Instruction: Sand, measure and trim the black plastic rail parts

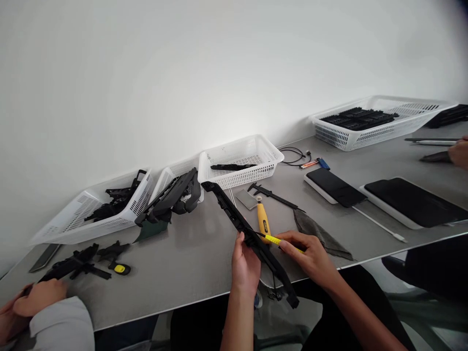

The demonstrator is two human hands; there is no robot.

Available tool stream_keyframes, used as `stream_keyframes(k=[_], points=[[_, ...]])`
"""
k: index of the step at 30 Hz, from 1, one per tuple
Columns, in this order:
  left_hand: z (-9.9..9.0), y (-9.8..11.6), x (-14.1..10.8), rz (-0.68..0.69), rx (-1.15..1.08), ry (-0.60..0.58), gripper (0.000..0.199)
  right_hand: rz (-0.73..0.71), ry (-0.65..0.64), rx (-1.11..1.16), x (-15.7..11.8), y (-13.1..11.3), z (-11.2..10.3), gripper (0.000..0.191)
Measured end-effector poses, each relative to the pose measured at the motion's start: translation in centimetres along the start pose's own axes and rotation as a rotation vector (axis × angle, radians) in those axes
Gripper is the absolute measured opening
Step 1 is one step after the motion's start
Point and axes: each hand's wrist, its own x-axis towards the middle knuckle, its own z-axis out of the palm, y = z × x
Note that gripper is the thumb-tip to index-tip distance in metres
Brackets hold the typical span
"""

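A long black plastic part (234,214) slants across the front edge of the table, its upper end near a white basket. My left hand (246,263) is closed around its middle from below. Between the fingers of my right hand (307,253) is a thin yellow-handled tool (272,239), its dark tip against the part. Behind the tool lies a yellow tool with a round metal end (262,218). A grey cloth (321,236) rests beside my right hand. Farther back are a black caliper (274,194) and a small grey block (246,199).
White baskets (241,178) with black parts line the wall, one at the back right (351,140). Two phone-like devices (334,187) lie on the right. A person's hands (40,297) work at the left, another's hand (459,153) at the right edge.
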Motion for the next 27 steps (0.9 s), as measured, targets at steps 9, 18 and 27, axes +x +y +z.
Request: stream_keyframes(k=[9, 18, 27], points=[[0.1, 0.6, -0.8, 0.041, -0.022, -0.124, 0.048, -0.004, -0.154, 0.022, 0.1, -0.7, 0.0, 0.043], [-0.2, 0.4, -1.1, 0.039, 0.005, -0.124, 0.052, 0.019, -0.116, 0.072, 0.0, -0.5, -0.2, 0.047], [-0.1, 0.0, -1.2, -0.047, 0.121, -0.158, 0.073, 0.041, -0.142, 0.129, -0.1, -0.1, -0.4, 0.045]])
